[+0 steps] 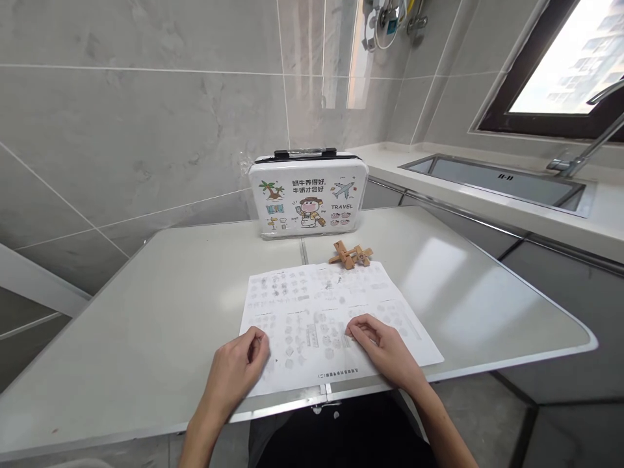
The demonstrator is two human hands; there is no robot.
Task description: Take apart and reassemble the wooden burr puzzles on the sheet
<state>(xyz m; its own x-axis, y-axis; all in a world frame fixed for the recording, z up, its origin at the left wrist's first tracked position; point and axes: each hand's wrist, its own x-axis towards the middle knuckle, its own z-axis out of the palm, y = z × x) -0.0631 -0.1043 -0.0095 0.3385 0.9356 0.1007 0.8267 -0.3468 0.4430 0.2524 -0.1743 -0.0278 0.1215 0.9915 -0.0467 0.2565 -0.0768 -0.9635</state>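
Note:
A printed sheet of paper (336,318) with many small diagrams lies flat on the white table (160,325) in front of me. My left hand (238,370) rests on the sheet's near left corner with its fingers curled loosely, holding nothing. My right hand (383,348) lies on the sheet's lower right part, fingers bent and pressed on the paper. A small wooden interlocking puzzle (351,254) sits just beyond the sheet's far edge, out of reach of both hands.
A white tin case (308,195) with cartoon prints and a black handle stands upright against the tiled wall behind the puzzle. A steel sink (492,179) with a faucet (580,153) is set in the counter at the right, under a window.

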